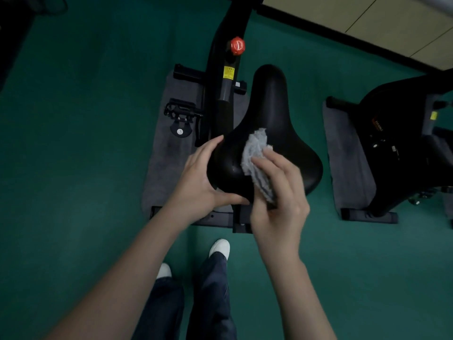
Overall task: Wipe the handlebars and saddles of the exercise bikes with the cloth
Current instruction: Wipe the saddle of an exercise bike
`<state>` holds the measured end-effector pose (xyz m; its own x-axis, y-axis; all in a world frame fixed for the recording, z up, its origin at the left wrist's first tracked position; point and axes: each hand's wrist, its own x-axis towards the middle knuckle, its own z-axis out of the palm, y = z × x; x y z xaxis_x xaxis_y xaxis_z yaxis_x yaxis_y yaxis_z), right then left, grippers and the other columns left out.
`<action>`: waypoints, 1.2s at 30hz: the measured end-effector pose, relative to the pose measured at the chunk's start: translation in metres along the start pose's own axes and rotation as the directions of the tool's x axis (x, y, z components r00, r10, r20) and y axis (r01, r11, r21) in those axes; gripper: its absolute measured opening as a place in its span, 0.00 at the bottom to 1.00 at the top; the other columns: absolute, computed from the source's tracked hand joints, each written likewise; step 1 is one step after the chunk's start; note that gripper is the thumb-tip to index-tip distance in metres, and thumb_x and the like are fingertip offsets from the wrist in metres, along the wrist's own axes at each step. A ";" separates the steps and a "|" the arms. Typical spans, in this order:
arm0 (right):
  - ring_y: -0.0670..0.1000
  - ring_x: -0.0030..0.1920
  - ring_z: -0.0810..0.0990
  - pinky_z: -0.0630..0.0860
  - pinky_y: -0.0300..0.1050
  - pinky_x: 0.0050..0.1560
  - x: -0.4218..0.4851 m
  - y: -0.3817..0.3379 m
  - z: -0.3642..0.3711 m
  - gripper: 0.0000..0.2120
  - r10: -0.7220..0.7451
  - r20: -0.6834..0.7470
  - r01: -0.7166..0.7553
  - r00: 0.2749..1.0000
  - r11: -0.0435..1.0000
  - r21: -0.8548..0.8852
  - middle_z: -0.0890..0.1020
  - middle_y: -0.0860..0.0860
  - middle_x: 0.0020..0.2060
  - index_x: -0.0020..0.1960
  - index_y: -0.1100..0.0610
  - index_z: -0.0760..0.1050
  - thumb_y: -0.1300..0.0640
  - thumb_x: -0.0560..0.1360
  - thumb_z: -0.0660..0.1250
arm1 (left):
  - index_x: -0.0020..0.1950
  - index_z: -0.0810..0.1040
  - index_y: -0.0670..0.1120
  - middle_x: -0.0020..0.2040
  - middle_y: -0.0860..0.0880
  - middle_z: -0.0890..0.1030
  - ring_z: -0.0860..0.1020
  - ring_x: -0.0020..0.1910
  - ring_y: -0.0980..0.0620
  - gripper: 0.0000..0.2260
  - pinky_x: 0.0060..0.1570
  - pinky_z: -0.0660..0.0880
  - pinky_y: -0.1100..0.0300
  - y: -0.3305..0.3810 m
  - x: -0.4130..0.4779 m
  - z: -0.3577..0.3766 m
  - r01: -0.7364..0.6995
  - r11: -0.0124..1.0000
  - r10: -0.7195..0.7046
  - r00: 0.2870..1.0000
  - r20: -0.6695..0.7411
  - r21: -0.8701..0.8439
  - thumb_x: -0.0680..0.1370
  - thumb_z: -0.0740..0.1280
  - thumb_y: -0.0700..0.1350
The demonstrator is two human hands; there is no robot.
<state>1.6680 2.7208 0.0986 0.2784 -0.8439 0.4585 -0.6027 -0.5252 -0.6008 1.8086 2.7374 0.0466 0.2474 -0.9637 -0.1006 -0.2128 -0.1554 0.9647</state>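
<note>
Fingers gripping cloth, left hand — cupping saddle

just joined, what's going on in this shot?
A person stands behind an exercise bike, wiping its black saddle. The left hand grips the saddle's rear left edge, apparently steadying it. The right hand holds a bunched grey cloth against the wide rear part of the seat. A second bike stands to the right on a grey mat, untouched.

neighbouring bike cut off right, sticker unreadable
</note>
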 end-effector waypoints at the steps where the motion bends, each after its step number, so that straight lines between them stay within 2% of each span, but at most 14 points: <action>1: 0.54 0.61 0.77 0.71 0.45 0.65 0.000 0.004 -0.005 0.19 -0.014 0.025 0.014 1.000 1.000 -0.004 0.78 0.58 0.58 0.57 0.64 0.79 0.78 0.69 0.65 | 0.73 0.62 0.57 0.64 0.68 0.64 0.62 0.70 0.59 0.51 0.67 0.60 0.63 0.000 0.000 0.000 0.007 1.000 -0.007 1.000 0.000 0.002 0.53 0.81 0.56; 4: 0.50 0.60 0.77 0.71 0.39 0.64 -0.001 0.014 -0.021 0.18 0.057 -0.031 -0.058 0.998 0.997 -0.045 0.79 0.58 0.57 0.57 0.63 0.79 0.77 0.70 0.66 | 0.73 0.61 0.60 0.62 0.75 0.60 0.60 0.68 0.64 0.52 0.62 0.55 0.72 0.000 0.000 0.002 0.017 1.000 -0.017 1.000 -0.002 -0.003 0.52 0.80 0.57; 8: 0.52 0.59 0.77 0.72 0.40 0.63 0.010 0.011 -0.018 0.15 0.110 -0.080 -0.113 0.991 0.993 -0.039 0.79 0.59 0.55 0.55 0.65 0.79 0.76 0.71 0.65 | 0.73 0.61 0.59 0.65 0.68 0.63 0.59 0.67 0.65 0.52 0.61 0.54 0.74 -0.001 -0.001 0.003 0.025 1.000 -0.025 1.000 -0.001 -0.018 0.53 0.81 0.55; 11: 0.53 0.60 0.77 0.71 0.43 0.64 0.014 0.000 -0.010 0.18 0.023 0.054 -0.021 0.998 0.999 -0.027 0.79 0.59 0.56 0.55 0.65 0.79 0.78 0.69 0.65 | 0.73 0.61 0.57 0.68 0.62 0.65 0.60 0.69 0.62 0.52 0.66 0.57 0.68 0.000 -0.001 0.003 0.028 0.999 -0.028 1.000 -0.010 -0.026 0.53 0.82 0.53; 14: 0.56 0.62 0.75 0.69 0.46 0.67 0.008 -0.006 -0.013 0.21 -0.112 0.214 0.116 0.970 0.993 -0.002 0.78 0.60 0.58 0.56 0.67 0.79 0.80 0.66 0.64 | 0.75 0.60 0.55 0.72 0.58 0.64 0.59 0.71 0.60 0.52 0.70 0.57 0.63 0.001 -0.002 0.004 0.039 0.998 -0.039 0.999 0.000 -0.046 0.55 0.82 0.53; 17: 0.51 0.61 0.76 0.70 0.39 0.65 0.030 -0.006 -0.017 0.19 -0.095 0.291 0.098 0.952 0.995 0.004 0.78 0.57 0.57 0.56 0.64 0.79 0.78 0.68 0.66 | 0.76 0.57 0.57 0.74 0.56 0.62 0.57 0.72 0.59 0.53 0.71 0.56 0.61 0.000 -0.003 0.004 0.056 0.997 -0.055 0.998 0.022 -0.052 0.56 0.83 0.52; 19: 0.47 0.57 0.76 0.69 0.32 0.61 0.059 -0.008 -0.010 0.16 -0.089 0.388 0.093 0.918 0.996 0.009 0.79 0.54 0.54 0.55 0.63 0.79 0.74 0.70 0.67 | 0.74 0.55 0.60 0.72 0.58 0.61 0.57 0.72 0.60 0.54 0.68 0.55 0.67 -0.001 -0.003 0.005 0.070 0.996 -0.069 0.997 0.023 -0.058 0.56 0.82 0.53; 22: 0.48 0.54 0.78 0.69 0.29 0.56 0.100 -0.006 0.003 0.11 -0.146 0.620 0.147 0.771 0.988 0.050 0.80 0.53 0.51 0.53 0.61 0.80 0.69 0.72 0.69 | 0.71 0.53 0.66 0.68 0.67 0.59 0.56 0.71 0.64 0.52 0.63 0.55 0.73 -0.002 -0.009 0.010 0.103 0.990 -0.105 0.994 -0.015 -0.099 0.56 0.82 0.55; 25: 0.47 0.54 0.78 0.69 0.31 0.58 0.123 0.002 0.003 0.11 -0.237 0.772 0.197 0.589 0.969 0.148 0.80 0.52 0.51 0.53 0.59 0.80 0.67 0.73 0.69 | 0.63 0.55 0.75 0.65 0.73 0.58 0.59 0.69 0.68 0.45 0.59 0.56 0.75 -0.003 -0.021 0.018 0.184 0.964 -0.202 0.976 -0.079 -0.192 0.56 0.80 0.59; 27: 0.47 0.55 0.78 0.70 0.35 0.59 0.132 0.009 0.000 0.10 -0.321 0.810 0.220 0.490 0.945 0.241 0.80 0.52 0.52 0.54 0.60 0.80 0.67 0.73 0.69 | 0.61 0.57 0.79 0.66 0.69 0.63 0.60 0.67 0.72 0.43 0.58 0.59 0.75 -0.003 -0.030 0.026 0.234 0.937 -0.277 0.950 -0.142 -0.259 0.54 0.79 0.61; 30: 0.46 0.58 0.78 0.71 0.38 0.62 0.143 0.018 -0.002 0.09 -0.430 0.827 0.218 0.362 0.902 0.373 0.80 0.52 0.54 0.54 0.61 0.80 0.67 0.74 0.69 | 0.65 0.63 0.71 0.69 0.60 0.68 0.65 0.68 0.65 0.44 0.62 0.63 0.69 -0.002 -0.040 0.044 0.265 0.890 -0.366 0.900 -0.236 -0.372 0.54 0.80 0.61; 32: 0.46 0.59 0.77 0.71 0.41 0.63 0.150 0.022 -0.002 0.09 -0.491 0.822 0.205 0.290 0.870 0.447 0.80 0.52 0.55 0.53 0.62 0.80 0.67 0.74 0.69 | 0.61 0.68 0.70 0.67 0.60 0.71 0.67 0.66 0.63 0.39 0.58 0.64 0.74 0.001 -0.046 0.058 0.261 0.859 -0.418 0.854 -0.309 -0.440 0.54 0.80 0.60; 34: 0.47 0.60 0.77 0.72 0.45 0.64 0.154 0.026 -0.003 0.09 -0.538 0.811 0.184 0.228 0.842 0.507 0.80 0.53 0.55 0.53 0.62 0.80 0.68 0.74 0.69 | 0.59 0.69 0.68 0.66 0.60 0.72 0.68 0.64 0.66 0.34 0.54 0.65 0.79 0.007 -0.050 0.075 0.232 0.832 -0.452 0.810 -0.373 -0.505 0.55 0.77 0.59; 36: 0.47 0.61 0.77 0.72 0.48 0.64 0.157 0.029 -0.005 0.10 -0.585 0.794 0.163 0.166 0.810 0.563 0.80 0.53 0.56 0.53 0.62 0.80 0.70 0.73 0.69 | 0.62 0.70 0.64 0.65 0.59 0.74 0.70 0.64 0.67 0.35 0.58 0.66 0.77 0.014 -0.051 0.091 0.163 0.822 -0.443 0.786 -0.432 -0.546 0.57 0.79 0.58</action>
<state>1.6908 2.5735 0.1563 0.9925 0.0804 -0.0917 -0.0216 -0.6242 -0.7810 1.7067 2.7642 0.0428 0.6968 -0.5946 -0.4012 0.3816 -0.1663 0.9092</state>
